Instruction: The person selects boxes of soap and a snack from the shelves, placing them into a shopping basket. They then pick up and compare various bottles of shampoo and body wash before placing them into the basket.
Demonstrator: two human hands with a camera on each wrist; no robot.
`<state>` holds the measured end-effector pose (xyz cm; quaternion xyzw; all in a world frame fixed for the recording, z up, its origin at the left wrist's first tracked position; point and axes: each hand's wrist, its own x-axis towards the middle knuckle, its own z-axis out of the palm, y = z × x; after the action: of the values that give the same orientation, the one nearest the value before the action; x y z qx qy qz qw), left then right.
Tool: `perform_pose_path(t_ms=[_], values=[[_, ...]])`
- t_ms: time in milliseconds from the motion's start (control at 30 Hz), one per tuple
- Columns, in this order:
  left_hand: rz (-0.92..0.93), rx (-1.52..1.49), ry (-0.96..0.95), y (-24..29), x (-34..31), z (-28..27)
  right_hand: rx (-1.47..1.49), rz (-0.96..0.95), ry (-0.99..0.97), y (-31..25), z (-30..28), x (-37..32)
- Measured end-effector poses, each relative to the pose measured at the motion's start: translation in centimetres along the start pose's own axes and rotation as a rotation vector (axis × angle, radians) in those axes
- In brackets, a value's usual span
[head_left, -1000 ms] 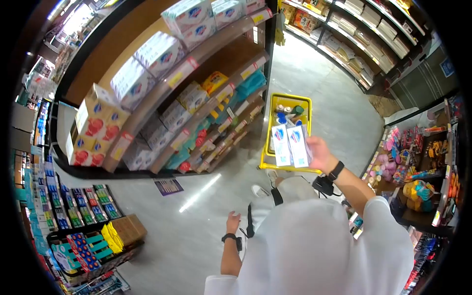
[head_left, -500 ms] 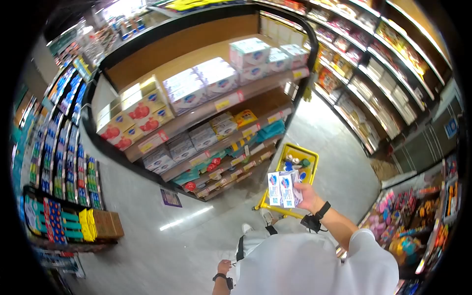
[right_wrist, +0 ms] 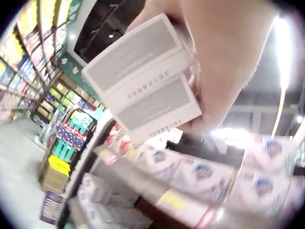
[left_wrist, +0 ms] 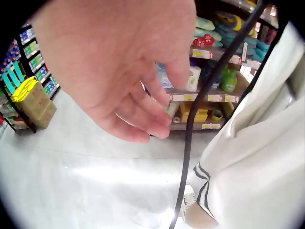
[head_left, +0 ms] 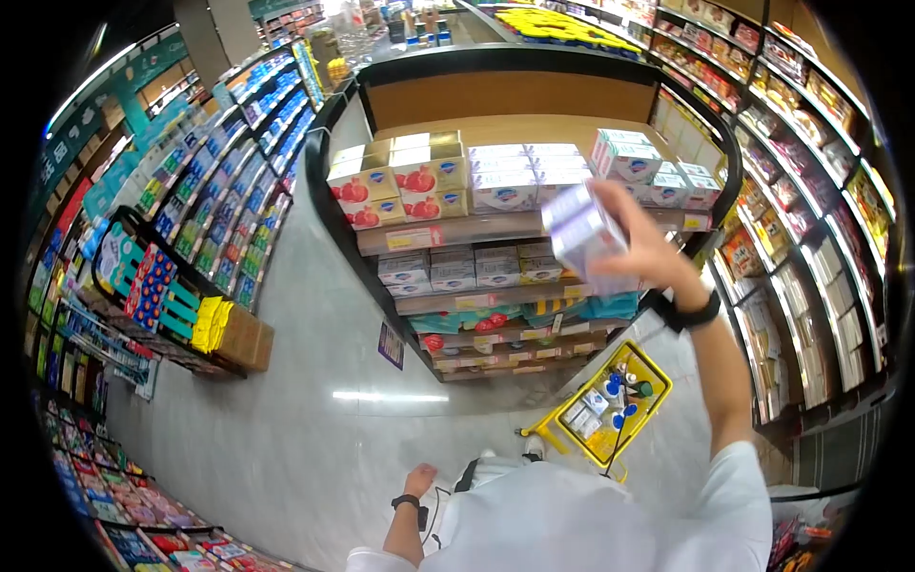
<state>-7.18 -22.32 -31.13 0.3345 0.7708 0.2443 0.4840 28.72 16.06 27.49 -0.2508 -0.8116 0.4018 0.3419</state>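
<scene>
In the head view my right hand [head_left: 643, 243] grips a purple-and-white pack of soap boxes [head_left: 579, 229], raised in front of the display's upper shelf. The right wrist view shows the ends of two soap boxes [right_wrist: 138, 62] side by side, with fingers wrapped around their far side. Behind the pack stand pomegranate-print soap packs [head_left: 429, 176], lavender-white soap packs [head_left: 505, 181] and pink-green soap packs [head_left: 624, 155]. My left hand [head_left: 419, 480] hangs low at my side, holding nothing; its fingers are loosely curled in the left wrist view.
A yellow shopping basket cart [head_left: 658, 386] stands by my feet with white boxes [head_left: 583, 412] and blue-capped bottles in it. A black cord [left_wrist: 193, 109] hangs beside my left hand. Stocked shelves [head_left: 791, 238] line the right; a cardboard box [head_left: 250, 348] stands left.
My right hand has lifted the soap boxes from above the yellow cart to the upper shelf. The view has turned so the display is centred. My left hand stays low.
</scene>
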Motion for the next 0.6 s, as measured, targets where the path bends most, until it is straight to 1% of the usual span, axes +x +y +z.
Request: perform_pose_path(t_ms=[33, 67, 100, 133, 167, 200, 233, 267, 300, 333, 367, 400, 433, 467, 500, 567, 600], values=[[0.007, -0.006, 0.003, 0.0, -0.9, -0.3, -0.192, -0.056, -0.043, -2.3, -1.1, 2.8], [0.006, -0.007, 0.001, -0.2, -1.5, -0.2, -0.252, -0.124, -0.034, -1.4, -1.5, 3.3], [-0.022, -0.003, 0.033, -0.8, -2.7, -0.6, -0.448, -0.051, -0.101, -4.9, -2.3, 7.7], [-0.041, 0.005, 0.055, -1.0, -3.1, -1.1, -0.631, -0.169, -0.101, -4.2, -2.9, 10.1], [-0.096, -0.035, 0.101, -1.0, -5.2, -1.4, -0.716, -0.282, -0.119, -2.3, -3.5, 14.2], [-0.057, -0.009, 0.093, -1.0, -5.5, -1.3, -0.688, -0.248, -0.138, -2.4, -3.5, 14.3], [-0.086, -0.03, 0.126, -1.2, -6.9, -1.1, -0.678, -0.12, -0.222, -1.5, -3.1, 15.3], [-0.149, -0.111, 0.116, -2.6, -8.2, -0.6, -0.669, -0.006, -0.301, -0.6, -2.5, 17.0], [-0.105, -0.075, 0.119, -3.9, -8.3, -0.4, -0.688, 0.027, -0.353, 0.2, -2.5, 17.3], [-0.135, -0.157, 0.163, -5.0, -9.2, 0.2, -0.707, 0.047, -0.401, 1.0, -2.3, 17.8], [-0.21, -0.2, 0.141, -5.5, -11.2, 1.1, -0.728, -0.078, -0.357, 3.5, -2.0, 18.1], [-0.209, -0.26, 0.156, -5.9, -11.6, 1.1, -0.713, -0.043, -0.368, 3.2, -1.9, 17.8], [-0.358, -0.302, 0.158, -6.1, -12.6, 1.9, -0.691, -0.083, -0.336, 3.6, -1.8, 17.6], [-0.423, -0.282, 0.024, -4.6, -14.6, 2.6, -0.68, -0.125, -0.32, 3.8, -1.9, 17.9], [-0.418, -0.254, -0.003, -5.2, -15.1, 2.2, -0.678, -0.124, -0.32, 3.7, -1.8, 17.8], [-0.416, -0.254, -0.04, -5.9, -15.6, 4.1, -0.71, -0.173, -0.347, 3.5, -1.8, 18.2], [-0.457, -0.238, -0.043, -5.1, -16.3, 3.5, -0.709, -0.173, -0.346, 3.0, -1.5, 18.1]])
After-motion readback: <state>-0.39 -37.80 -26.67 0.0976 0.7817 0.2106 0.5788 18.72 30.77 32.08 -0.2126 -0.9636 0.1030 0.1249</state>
